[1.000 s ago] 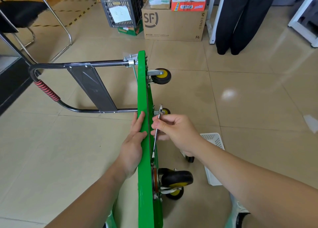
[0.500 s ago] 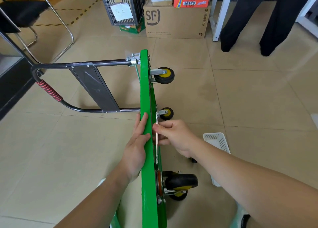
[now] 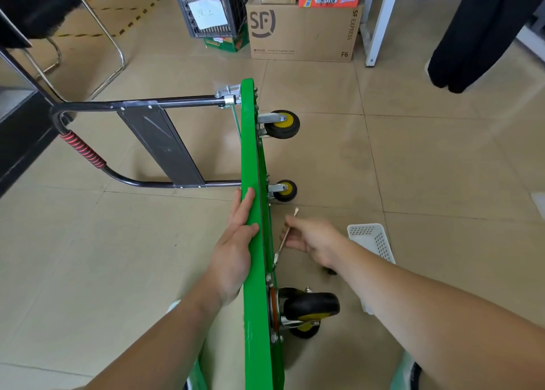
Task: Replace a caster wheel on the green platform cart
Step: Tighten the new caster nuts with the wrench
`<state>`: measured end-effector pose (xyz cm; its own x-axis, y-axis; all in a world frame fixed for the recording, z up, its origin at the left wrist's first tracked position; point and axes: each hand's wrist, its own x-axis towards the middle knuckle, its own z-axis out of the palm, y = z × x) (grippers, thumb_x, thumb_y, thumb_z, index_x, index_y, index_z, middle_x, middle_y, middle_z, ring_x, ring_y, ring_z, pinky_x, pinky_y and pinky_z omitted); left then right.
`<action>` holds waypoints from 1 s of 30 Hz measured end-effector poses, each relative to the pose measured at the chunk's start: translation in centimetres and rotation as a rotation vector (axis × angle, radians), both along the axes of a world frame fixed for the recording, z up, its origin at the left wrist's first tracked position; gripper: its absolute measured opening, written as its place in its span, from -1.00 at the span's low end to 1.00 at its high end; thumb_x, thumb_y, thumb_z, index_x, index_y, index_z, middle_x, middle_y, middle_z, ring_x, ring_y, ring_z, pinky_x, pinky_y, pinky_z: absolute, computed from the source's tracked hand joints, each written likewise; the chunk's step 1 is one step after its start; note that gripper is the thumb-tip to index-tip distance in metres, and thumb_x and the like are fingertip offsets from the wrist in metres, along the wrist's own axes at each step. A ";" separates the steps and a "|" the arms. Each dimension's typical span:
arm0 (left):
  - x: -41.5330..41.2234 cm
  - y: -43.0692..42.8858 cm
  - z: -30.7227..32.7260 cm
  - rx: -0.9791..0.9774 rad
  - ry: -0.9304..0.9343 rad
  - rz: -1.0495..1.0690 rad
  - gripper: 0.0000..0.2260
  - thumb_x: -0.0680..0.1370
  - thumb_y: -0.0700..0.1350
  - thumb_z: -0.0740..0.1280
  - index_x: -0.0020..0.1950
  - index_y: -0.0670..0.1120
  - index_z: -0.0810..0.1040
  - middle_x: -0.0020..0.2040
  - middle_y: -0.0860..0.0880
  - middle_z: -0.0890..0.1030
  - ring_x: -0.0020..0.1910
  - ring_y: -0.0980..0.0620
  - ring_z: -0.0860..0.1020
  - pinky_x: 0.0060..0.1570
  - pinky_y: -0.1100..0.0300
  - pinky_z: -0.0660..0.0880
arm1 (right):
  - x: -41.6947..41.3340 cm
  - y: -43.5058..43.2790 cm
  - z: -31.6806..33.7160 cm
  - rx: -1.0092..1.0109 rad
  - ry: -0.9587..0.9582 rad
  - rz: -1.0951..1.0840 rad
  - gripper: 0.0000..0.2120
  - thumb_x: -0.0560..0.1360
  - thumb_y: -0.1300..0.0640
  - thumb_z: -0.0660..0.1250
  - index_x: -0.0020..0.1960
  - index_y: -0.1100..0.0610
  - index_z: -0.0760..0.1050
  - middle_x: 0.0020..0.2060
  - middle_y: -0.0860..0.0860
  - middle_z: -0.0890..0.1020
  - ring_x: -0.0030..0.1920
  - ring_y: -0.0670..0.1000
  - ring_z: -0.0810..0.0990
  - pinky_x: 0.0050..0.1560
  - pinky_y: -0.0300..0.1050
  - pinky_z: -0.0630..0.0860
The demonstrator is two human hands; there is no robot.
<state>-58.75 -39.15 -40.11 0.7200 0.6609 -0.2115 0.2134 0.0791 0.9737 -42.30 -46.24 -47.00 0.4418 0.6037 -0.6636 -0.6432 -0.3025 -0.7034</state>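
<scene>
The green platform cart [image 3: 253, 159] stood on its long edge in the middle of the view, its deck a narrow upright strip running from 12 o'clock down to 6 o'clock. Tipped this way, its underside faced 3 o'clock, which put the wheel mounts within reach. The near caster [image 3: 311, 305], a black wheel with a yellow hub, jutted out toward 3 o'clock low on the deck. It looked like the one being worked on.

A slim wrench [image 3: 282, 243] leaned against the underside just above that caster. Its lower end was at the deck and its free end pointed to 1 o'clock. The right hand [image 3: 317, 240] held its shank lightly between thumb and fingers, though blur made the grip hard to read. Judging by the angle, a mounting bolt was being turned.

The left hand [image 3: 234, 251] lay flat on the deck's 9 o'clock face, fingers straight and thumb over the top edge, apparently bracing the cart against the wrench's push.

The folded-out handle [image 3: 165, 103] reached toward 9 o'clock and rested on the floor [image 3: 413, 168], propping the cart. Two far casters [image 3: 282, 123] stuck out near 12 o'clock. A white basket [image 3: 373, 236] sat just beyond the right wrist at 3 o'clock, probably for parts. A cardboard box [image 3: 303, 33] and a dark crate [image 3: 212, 9] stood well apart at 12 o'clock.
</scene>
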 end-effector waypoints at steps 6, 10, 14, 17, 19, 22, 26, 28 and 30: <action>0.1 -0.1 0.0 -0.010 -0.020 0.003 -0.44 0.68 -0.23 0.07 0.45 0.43 0.29 0.59 0.41 0.06 0.52 0.42 0.14 0.58 0.08 0.15 | 0.3 -1.4 6.2 0.312 -0.316 0.064 -0.89 0.55 0.15 0.45 0.02 0.19 0.67 -0.13 0.10 0.75 -0.09 0.09 0.76 -0.13 -0.12 0.67; 0.1 -0.4 0.4 -0.032 -0.055 0.017 -0.48 0.55 -0.06 0.11 0.38 0.48 0.31 0.56 0.44 0.10 0.33 0.61 0.26 0.32 0.36 0.36 | -1.4 -2.1 8.6 0.406 -0.380 0.102 -0.92 0.57 0.21 0.43 0.04 0.15 0.68 -0.15 0.05 0.76 -0.10 0.06 0.76 -0.12 -0.14 0.67; 0.1 -0.2 -0.1 -0.034 -0.064 0.028 -0.46 0.67 -0.18 0.07 0.43 0.44 0.30 0.56 0.45 0.10 0.32 0.62 0.26 0.31 0.40 0.36 | -2.1 -2.3 9.0 0.404 -0.413 0.168 -0.90 0.57 0.25 0.41 0.04 0.11 0.67 -0.17 0.01 0.75 -0.10 0.01 0.75 -0.10 -0.13 0.68; 0.2 -0.1 -0.2 -0.034 -0.046 0.035 -0.45 0.68 -0.22 0.07 0.46 0.40 0.31 0.55 0.45 0.11 0.34 0.61 0.26 0.38 0.32 0.32 | -2.4 -1.9 8.6 0.396 -0.379 0.178 -0.89 0.57 0.24 0.41 0.01 0.07 0.67 -0.18 -0.01 0.75 -0.12 0.01 0.74 -0.04 -0.04 0.70; 0.3 -0.1 -0.2 -0.021 -0.031 0.031 -0.45 0.68 -0.23 0.07 0.48 0.38 0.30 0.57 0.43 0.11 0.37 0.60 0.22 0.40 0.35 0.28 | -2.4 -1.5 8.1 0.377 -0.340 0.171 -0.92 0.57 0.21 0.41 0.01 0.09 0.68 -0.20 -0.01 0.74 -0.14 0.01 0.74 -0.05 -0.05 0.70; 0.2 -0.1 -0.1 -0.031 -0.029 0.030 -0.45 0.69 -0.24 0.06 0.48 0.38 0.30 0.57 0.43 0.10 0.45 0.50 0.21 0.48 0.24 0.27 | -1.9 -0.9 7.6 0.350 -0.261 0.173 -0.93 0.57 0.17 0.42 -0.01 0.12 0.69 -0.23 -0.02 0.73 -0.15 0.03 0.74 -0.10 -0.08 0.68; 0.1 -0.1 0.0 -0.047 -0.049 0.031 -0.45 0.69 -0.27 0.04 0.48 0.35 0.30 0.57 0.41 0.10 0.51 0.41 0.20 0.53 0.15 0.25 | -1.7 -0.3 6.8 0.320 -0.274 0.203 -0.94 0.55 0.19 0.45 -0.02 0.14 0.70 -0.21 0.02 0.74 -0.13 0.05 0.74 -0.08 -0.05 0.69; 0.1 -0.1 -0.1 -0.047 -0.051 0.024 -0.44 0.69 -0.28 0.03 0.50 0.32 0.29 0.58 0.41 0.09 0.52 0.38 0.18 0.57 0.08 0.21 | -2.1 -0.2 6.2 0.306 -0.334 0.221 -0.92 0.54 0.19 0.46 0.01 0.16 0.70 -0.16 0.06 0.75 -0.10 0.06 0.75 -0.03 0.01 0.69; 0.1 0.0 -0.1 -0.048 -0.049 0.020 -0.44 0.69 -0.28 0.02 0.52 0.31 0.28 0.59 0.40 0.07 0.53 0.37 0.17 0.58 0.06 0.19 | -2.4 -0.2 5.8 0.313 -0.340 0.213 -0.89 0.54 0.18 0.46 0.04 0.18 0.70 -0.12 0.09 0.75 -0.08 0.07 0.75 -0.03 0.00 0.68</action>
<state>-58.63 -39.15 -40.26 0.7172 0.6650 -0.2082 0.1640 0.1293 0.9779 -44.66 -46.42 -41.20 0.4471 0.8508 -0.2761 -0.3091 -0.1427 -0.9403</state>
